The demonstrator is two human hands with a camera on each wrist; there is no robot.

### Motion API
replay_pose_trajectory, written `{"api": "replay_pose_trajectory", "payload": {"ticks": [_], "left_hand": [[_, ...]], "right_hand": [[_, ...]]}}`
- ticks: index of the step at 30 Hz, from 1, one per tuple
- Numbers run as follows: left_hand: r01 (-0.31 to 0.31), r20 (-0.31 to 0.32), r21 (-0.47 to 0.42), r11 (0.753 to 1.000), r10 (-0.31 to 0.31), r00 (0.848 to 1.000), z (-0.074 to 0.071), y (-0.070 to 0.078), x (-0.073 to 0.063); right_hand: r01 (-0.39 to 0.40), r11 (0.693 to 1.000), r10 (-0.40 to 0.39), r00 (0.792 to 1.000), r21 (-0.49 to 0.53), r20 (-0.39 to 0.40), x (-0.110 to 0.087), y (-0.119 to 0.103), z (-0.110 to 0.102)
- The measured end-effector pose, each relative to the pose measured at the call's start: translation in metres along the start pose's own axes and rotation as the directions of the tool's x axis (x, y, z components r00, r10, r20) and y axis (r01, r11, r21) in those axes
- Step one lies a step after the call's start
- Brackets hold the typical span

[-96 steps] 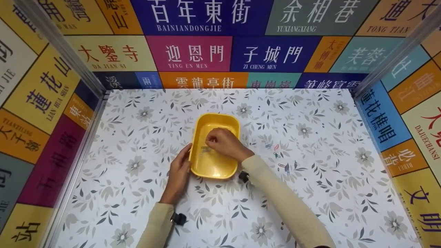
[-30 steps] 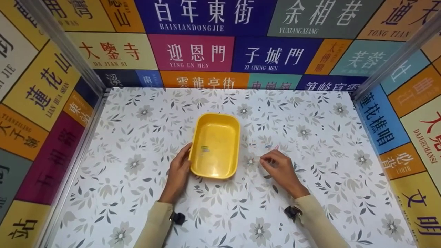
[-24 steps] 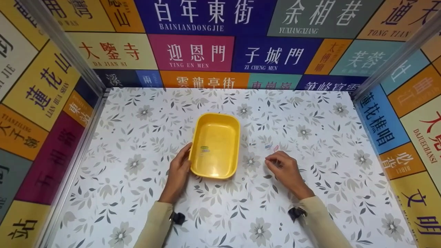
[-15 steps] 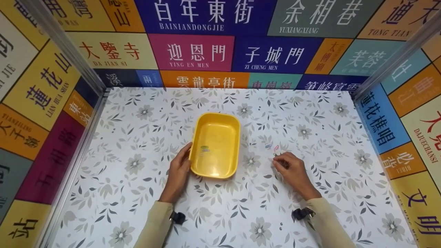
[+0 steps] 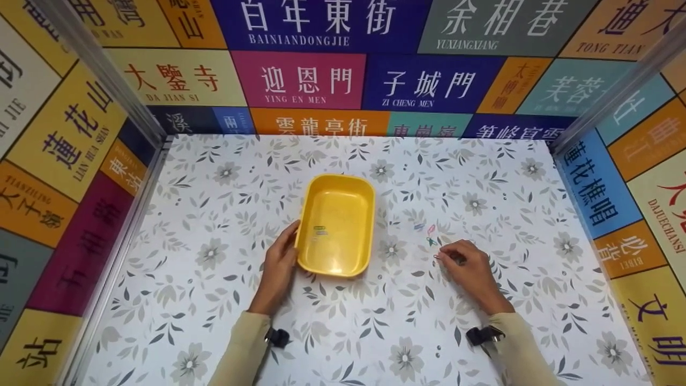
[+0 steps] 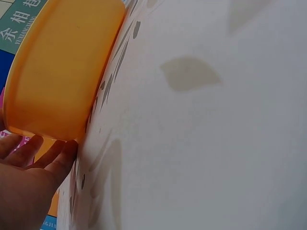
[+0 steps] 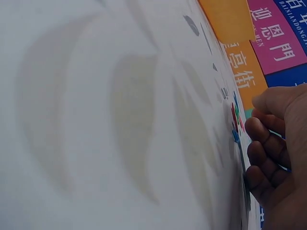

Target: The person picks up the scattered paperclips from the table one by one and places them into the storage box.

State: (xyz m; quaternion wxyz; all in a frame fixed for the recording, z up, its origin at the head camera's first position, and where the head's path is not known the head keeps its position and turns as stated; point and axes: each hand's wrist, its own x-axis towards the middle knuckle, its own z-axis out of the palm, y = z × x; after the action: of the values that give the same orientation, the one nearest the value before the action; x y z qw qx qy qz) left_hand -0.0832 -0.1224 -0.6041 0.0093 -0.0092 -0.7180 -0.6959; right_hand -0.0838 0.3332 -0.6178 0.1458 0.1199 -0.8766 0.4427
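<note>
A yellow plastic bin [image 5: 337, 225] stands on the table, with several small coloured paper clips [image 5: 320, 230] on its floor. My left hand [image 5: 278, 262] rests along the bin's left outer side. In the left wrist view its fingers [image 6: 62, 160] touch the bin wall [image 6: 67, 72]. To the right of the bin, my right hand [image 5: 469, 268] is low over the table with fingers bent, beside a red paper clip [image 5: 437, 256]. Thumb and index are close together in the right wrist view; whether they pinch anything is unclear. Just beyond lie a green paper clip [image 5: 431, 241] and a pink one.
Blue paper clips [image 5: 419, 227] lie a little farther left, between the pink one and the bin. A white tabletop [image 5: 225, 311] with a leaf and flower print carries everything. Colourful lettered panels [image 5: 300, 80] wall in the back and both sides.
My right hand has gone from above the bin to the loose paper clips at its right, then slid slightly farther right, uncovering the green one. The left hand stays at the bin.
</note>
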Motion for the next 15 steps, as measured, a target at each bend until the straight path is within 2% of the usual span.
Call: {"api": "replay_pose_trajectory", "payload": {"ticks": [15], "left_hand": [[0.007,0.002,0.008,1.0,-0.007,1.0,0.001,0.002,0.0]], "right_hand": [[-0.052,0.999,0.051,0.998,-0.014,-0.043,-0.009,0.011,-0.022]]}}
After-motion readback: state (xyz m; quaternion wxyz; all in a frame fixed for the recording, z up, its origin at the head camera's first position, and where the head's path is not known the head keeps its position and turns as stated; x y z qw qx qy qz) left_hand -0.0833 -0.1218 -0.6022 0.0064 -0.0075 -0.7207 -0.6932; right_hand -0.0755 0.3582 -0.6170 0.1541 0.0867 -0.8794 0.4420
